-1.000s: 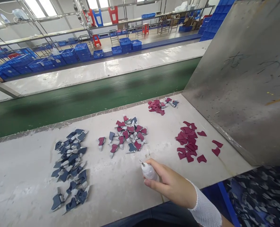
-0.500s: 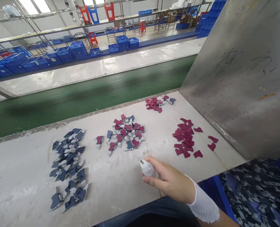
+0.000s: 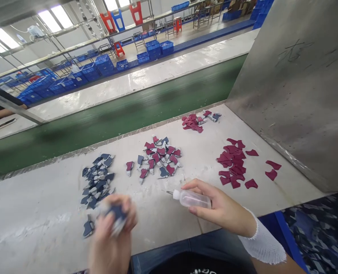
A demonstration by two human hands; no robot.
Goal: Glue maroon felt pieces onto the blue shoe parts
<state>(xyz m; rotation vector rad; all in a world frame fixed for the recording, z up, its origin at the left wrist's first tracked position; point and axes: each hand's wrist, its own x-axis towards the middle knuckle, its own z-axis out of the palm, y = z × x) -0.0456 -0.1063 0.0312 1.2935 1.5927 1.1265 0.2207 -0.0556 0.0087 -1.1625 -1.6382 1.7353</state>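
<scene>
Well, left of the plastic squeeze bottle (image 3: pixel 192 199), the motion-blurred left hand (image 3: pixel 111 238) has its fingers (image 3: pixel 130 217) curled closed on a navy-and-grey cut piece (image 3: pixel 118 215). The right hand (image 3: pixel 224 203) wraps the bottle, whose long axis lies almost level, its nozzle pointing left toward that piece.
</scene>
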